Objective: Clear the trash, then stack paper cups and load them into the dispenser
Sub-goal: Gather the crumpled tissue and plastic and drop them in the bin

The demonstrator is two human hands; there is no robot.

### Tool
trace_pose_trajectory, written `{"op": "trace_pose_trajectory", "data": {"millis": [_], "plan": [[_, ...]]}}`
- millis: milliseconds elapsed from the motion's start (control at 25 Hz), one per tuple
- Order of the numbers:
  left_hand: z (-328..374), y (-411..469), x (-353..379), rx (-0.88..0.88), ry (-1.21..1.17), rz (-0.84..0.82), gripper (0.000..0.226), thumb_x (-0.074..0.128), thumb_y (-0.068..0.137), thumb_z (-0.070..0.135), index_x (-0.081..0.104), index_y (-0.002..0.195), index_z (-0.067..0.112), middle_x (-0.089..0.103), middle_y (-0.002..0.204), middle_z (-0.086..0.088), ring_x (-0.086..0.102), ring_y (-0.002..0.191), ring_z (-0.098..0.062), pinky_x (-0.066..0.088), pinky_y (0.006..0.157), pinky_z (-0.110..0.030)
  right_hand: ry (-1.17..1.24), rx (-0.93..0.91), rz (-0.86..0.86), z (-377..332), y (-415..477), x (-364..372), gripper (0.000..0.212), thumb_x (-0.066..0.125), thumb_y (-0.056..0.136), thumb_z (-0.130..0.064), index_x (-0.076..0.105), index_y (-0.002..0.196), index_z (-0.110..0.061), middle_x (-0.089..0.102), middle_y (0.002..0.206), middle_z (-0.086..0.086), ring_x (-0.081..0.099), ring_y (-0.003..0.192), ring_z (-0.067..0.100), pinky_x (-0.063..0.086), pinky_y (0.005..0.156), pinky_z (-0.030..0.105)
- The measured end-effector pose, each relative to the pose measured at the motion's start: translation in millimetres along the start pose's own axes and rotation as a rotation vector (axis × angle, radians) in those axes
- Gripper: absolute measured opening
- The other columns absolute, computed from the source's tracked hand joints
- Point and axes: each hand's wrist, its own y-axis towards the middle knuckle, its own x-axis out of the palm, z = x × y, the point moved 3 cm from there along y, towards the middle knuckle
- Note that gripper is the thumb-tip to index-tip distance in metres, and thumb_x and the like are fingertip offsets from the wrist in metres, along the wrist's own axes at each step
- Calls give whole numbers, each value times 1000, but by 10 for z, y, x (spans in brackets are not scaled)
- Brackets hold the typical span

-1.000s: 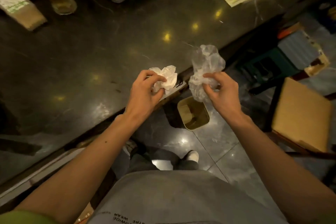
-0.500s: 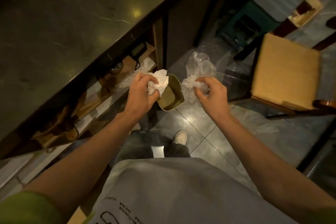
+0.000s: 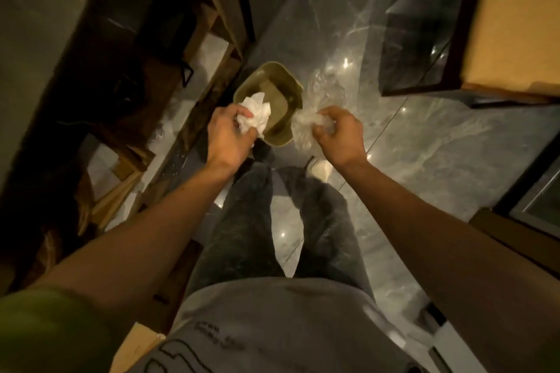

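Observation:
My left hand [image 3: 227, 133] grips a crumpled white paper napkin [image 3: 257, 113] over the near left rim of a small olive-green trash bin [image 3: 280, 85] standing on the floor. My right hand [image 3: 341, 133] holds a crumpled clear plastic bag [image 3: 309, 121] just right of the bin's rim, and the plastic trails upward and down past the fingers. The bin is open at the top with a flat brownish piece lying inside. No paper cups or dispenser are in view.
The dark stone counter edge [image 3: 54, 48] and wooden shelving [image 3: 212, 24] beneath it run along the left. A chair with a tan seat [image 3: 512, 18] stands at the right. Glossy grey floor tiles [image 3: 424, 145] surround the bin, and my legs and shoe [image 3: 321, 168] are below it.
My view has tilted down from the counter top to the floor. Both hands have carried the napkin and the plastic bag off the counter edge and down to the bin's rim.

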Motion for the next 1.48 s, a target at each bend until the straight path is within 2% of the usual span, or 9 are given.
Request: {"op": "trace_pose_trajectory", "data": {"millis": [160,280,400,600,720,800,1040,1200,1480], "plan": [[-357,551,419,-58,70,-61,26,76,74,16,62,94,22,64,114,-9,62,104,-23,51,85,-28,33,75,-67,343,576,467,29,63,91,-19,62,119,-11,64,117,11,61,110,26,47,102,39],[-660,989,880,-116,92,-171,23,72,83,25,55,99,27,62,120,-6,60,111,-20,48,89,-28,-74,113,-207,762,1139,915,36,58,96,-31,57,124,-8,61,121,12,59,115,25,43,107,38],[-906,1416,1280,-136,117,-132,24,69,86,21,59,106,16,58,125,-9,56,114,-21,46,88,-25,-237,95,-357,1133,1568,1304,45,50,99,-39,50,132,-8,57,129,13,56,121,27,40,109,38],[-1361,2017,1698,-95,235,-98,23,72,80,15,66,102,9,61,120,-13,59,112,-27,52,91,-40,-319,-164,-348,1387,1998,1818,39,54,98,-30,53,127,-4,56,126,20,53,118,33,41,99,37],[-1539,2200,1911,-125,298,-151,28,65,87,20,62,114,12,55,128,-7,52,118,-21,45,93,-23,-377,-208,-342,1467,2186,2037,46,51,99,-32,49,133,-1,53,131,22,51,122,36,39,101,39],[-1647,2300,2052,-108,311,-160,33,63,89,19,58,120,9,52,133,-8,49,124,-19,37,90,-15,-366,-187,-357,1508,2294,2135,51,48,101,-34,41,140,-2,46,140,22,45,127,34,36,103,37],[-1787,2454,2221,-94,391,-155,44,61,91,17,50,132,5,45,141,-16,42,131,-27,33,104,-27,-345,-72,-346,1580,2473,2324,55,47,102,-34,33,145,-5,36,148,19,41,132,31,35,105,34],[-1810,2478,2337,-87,354,-191,47,60,91,7,47,135,6,34,147,-15,37,134,-24,33,99,-14,-308,-29,-308,1601,2513,2379,54,51,100,-32,34,145,-8,36,148,16,41,133,30,36,107,36],[-1655,2297,2269,-112,311,-235,39,63,85,12,58,123,9,49,136,-15,47,125,-28,40,106,-32,-316,-144,-305,1493,2327,2156,54,57,95,-26,38,141,-4,44,138,17,49,124,30,40,103,34]]}}
